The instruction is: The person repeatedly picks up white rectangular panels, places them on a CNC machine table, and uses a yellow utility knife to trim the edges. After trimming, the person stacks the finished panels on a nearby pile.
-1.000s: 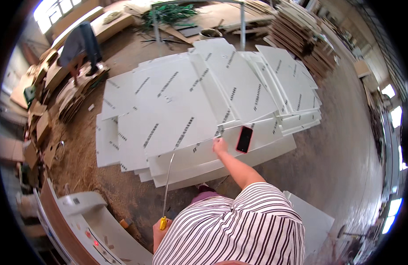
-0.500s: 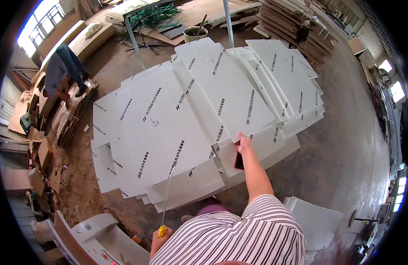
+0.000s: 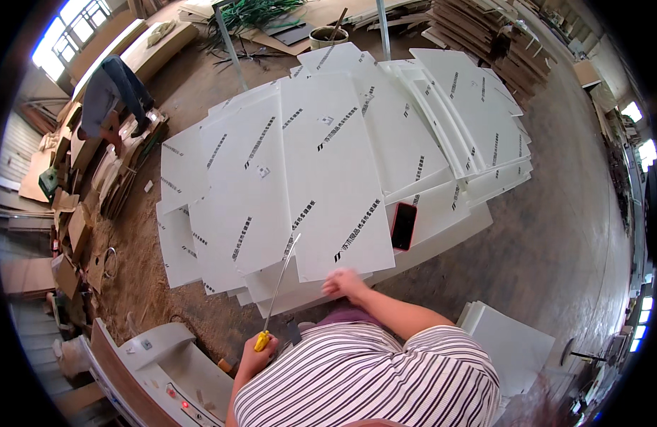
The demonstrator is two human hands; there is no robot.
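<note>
I saw the left hand [image 3: 256, 356] at 7 o'clock, wrapped round a yellow-handled tool [image 3: 262, 340] angled toward 1. Right hand [image 3: 348, 285], 6 o'clock, blurred, near the white panel's [image 3: 340, 181] front edge; couldn't tell its grip. Panel lay centre, toward 12; phone [image 3: 404, 226] at 3.

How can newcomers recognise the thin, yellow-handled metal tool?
Find the large stack of flat white rectangular panels. At its near side, the person's bare left hand grips the tool. Its yellow handle and slender form distinguish it from the broad panels.
</note>
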